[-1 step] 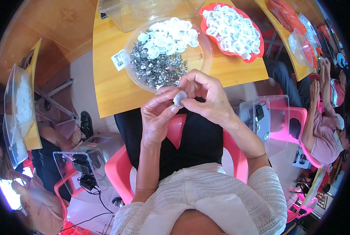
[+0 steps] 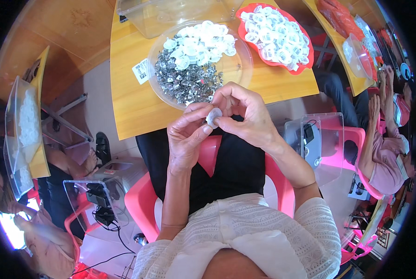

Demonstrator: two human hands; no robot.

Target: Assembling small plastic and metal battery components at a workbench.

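A small round white plastic piece (image 2: 213, 117) is pinched between my two hands, above my lap at the table's near edge. My left hand (image 2: 187, 132) grips its left side with thumb and fingertips. On the other side, my right hand (image 2: 246, 114) has its thumb on the piece and its fingers curled; the fingertips partly hide one another. Just beyond my hands stands a clear round tray (image 2: 245, 69), with small shiny metal parts (image 2: 184, 79) in its near part and a heap of white plastic pieces (image 2: 201, 44) in its far part.
Right of the tray, a red scalloped dish (image 2: 309, 66) holds many white round pieces. A clear box (image 2: 171, 21) stands at the back of the wooden table (image 2: 129, 109). A label (image 2: 141, 71) lies left of the tray. Other people sit at tables on both sides.
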